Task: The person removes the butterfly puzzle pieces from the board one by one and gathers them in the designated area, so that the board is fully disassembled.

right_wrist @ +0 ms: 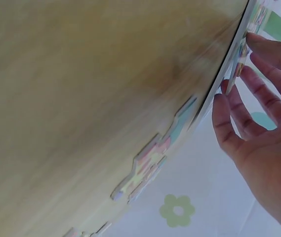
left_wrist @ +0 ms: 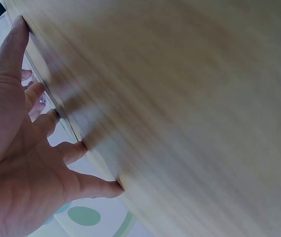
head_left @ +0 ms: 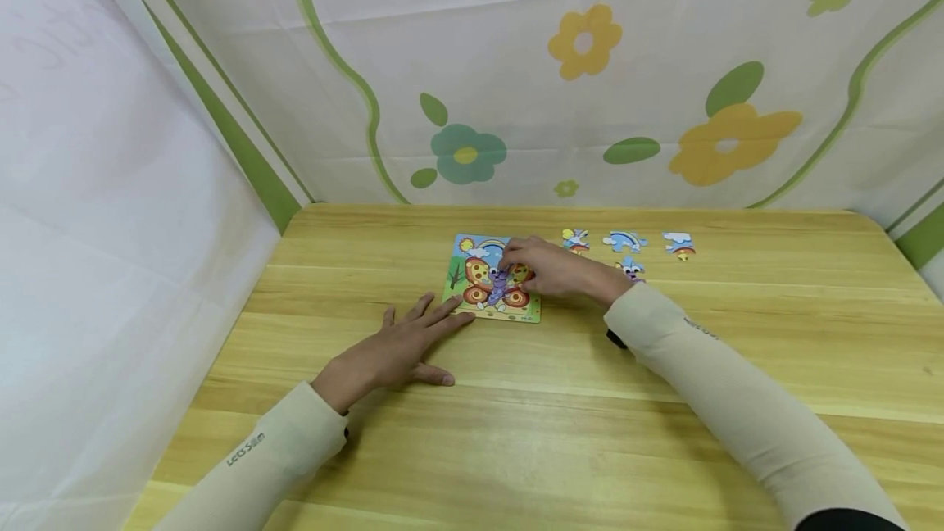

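A square butterfly jigsaw puzzle (head_left: 492, 310) lies on the wooden table, partly covered by my right hand (head_left: 553, 267). That hand is over its right side and pinches a puzzle piece (right_wrist: 237, 69) between thumb and fingers. In the right wrist view the piece stands tilted at the board; whether it is seated cannot be told. My left hand (head_left: 401, 348) lies palm down with fingers spread. Its fingertips (left_wrist: 115, 188) press on the table, and some touch the puzzle's lower left edge. The butterfly's purple body and left wings show in the picture.
Several loose pieces lie right of the puzzle: one with a sun (head_left: 575, 241), one with a rainbow (head_left: 624, 242), one with a cloud (head_left: 678, 246) and a purple one (head_left: 630, 269) near my right wrist. A flowered curtain (head_left: 516, 80) hangs behind the table (head_left: 516, 433).
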### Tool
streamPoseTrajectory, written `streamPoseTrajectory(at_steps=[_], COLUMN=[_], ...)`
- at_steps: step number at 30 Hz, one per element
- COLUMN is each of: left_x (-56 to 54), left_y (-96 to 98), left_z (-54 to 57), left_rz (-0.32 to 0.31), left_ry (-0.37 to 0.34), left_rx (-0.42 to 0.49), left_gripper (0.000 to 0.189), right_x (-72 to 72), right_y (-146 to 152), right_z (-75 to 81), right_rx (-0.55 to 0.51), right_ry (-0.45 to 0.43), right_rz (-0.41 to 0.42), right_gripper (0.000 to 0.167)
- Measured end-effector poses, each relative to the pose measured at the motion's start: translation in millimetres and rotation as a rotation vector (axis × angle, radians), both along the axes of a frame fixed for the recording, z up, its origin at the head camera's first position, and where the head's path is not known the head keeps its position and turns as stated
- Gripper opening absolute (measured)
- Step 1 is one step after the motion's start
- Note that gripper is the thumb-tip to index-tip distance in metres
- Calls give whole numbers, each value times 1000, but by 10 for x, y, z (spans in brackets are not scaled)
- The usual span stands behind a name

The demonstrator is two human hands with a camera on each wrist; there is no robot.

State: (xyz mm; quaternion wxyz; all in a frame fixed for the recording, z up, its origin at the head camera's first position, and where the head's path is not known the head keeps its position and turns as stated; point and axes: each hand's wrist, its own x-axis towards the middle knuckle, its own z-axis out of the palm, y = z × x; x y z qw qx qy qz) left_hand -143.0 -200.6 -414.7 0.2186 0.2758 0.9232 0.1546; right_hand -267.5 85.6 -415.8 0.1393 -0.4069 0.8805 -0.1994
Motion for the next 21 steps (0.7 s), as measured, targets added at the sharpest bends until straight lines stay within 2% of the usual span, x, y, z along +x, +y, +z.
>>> streamPoseTrajectory(at_steps=[14, 21], left_x=[6, 13], left_y=[6, 5], left_z=[4, 10], left_rz=[6, 9], left_ry=[0, -2], left_rx=[2, 7], left_gripper=[91, 91], right_x=[-16, -11], right_y=[31, 22], right_z=[63, 67], right_rx=[4, 5], right_ry=[-13, -8], right_rz=[56, 57], right_gripper=[42, 43])
